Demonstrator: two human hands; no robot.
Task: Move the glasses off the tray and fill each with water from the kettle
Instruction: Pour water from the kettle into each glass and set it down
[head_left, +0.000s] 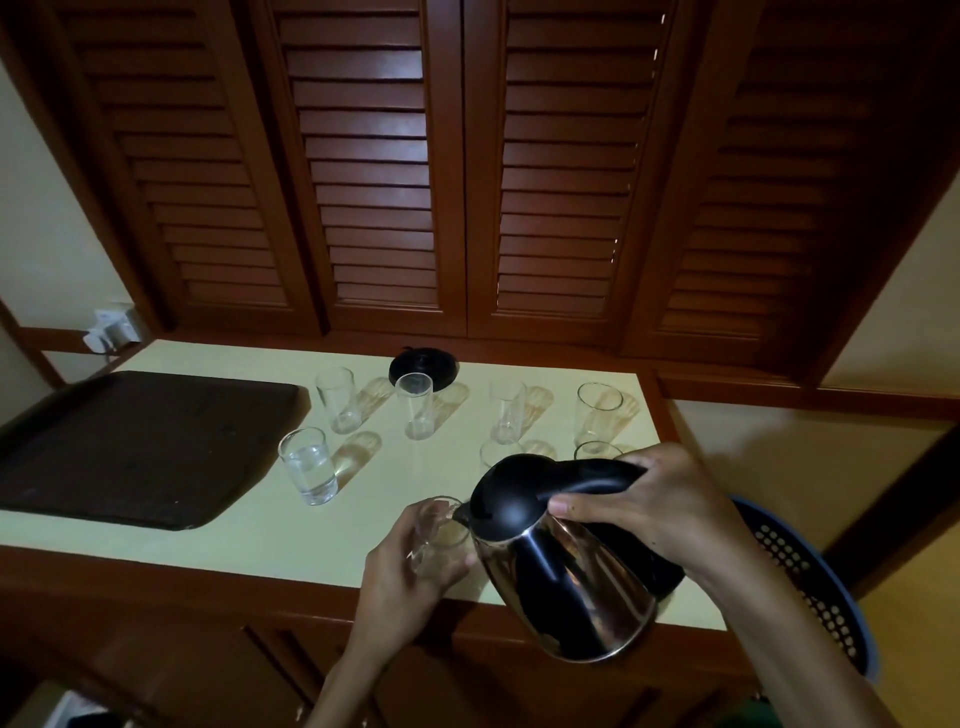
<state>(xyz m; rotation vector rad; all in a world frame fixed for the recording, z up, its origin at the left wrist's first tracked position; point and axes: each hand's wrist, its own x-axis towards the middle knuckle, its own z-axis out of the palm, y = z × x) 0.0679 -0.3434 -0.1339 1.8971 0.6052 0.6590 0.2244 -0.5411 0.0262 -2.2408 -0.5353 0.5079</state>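
My right hand (660, 499) grips the black handle of a steel kettle (561, 582), tilted with its spout over a short glass (436, 540). My left hand (405, 587) holds that glass near the counter's front edge. To its left stands a short glass with water (309, 467). Several empty tall glasses (415, 405) stand in a row at the back. Two more short glasses (597, 449) show partly behind the kettle. The dark tray (130, 447) lies bare at the left.
The kettle's black base (423, 366) sits at the back of the pale counter (249, 530), against louvred wooden doors. A wall socket with plugs (111, 327) is at the far left. A blue perforated basket (810, 582) stands to the right of the counter.
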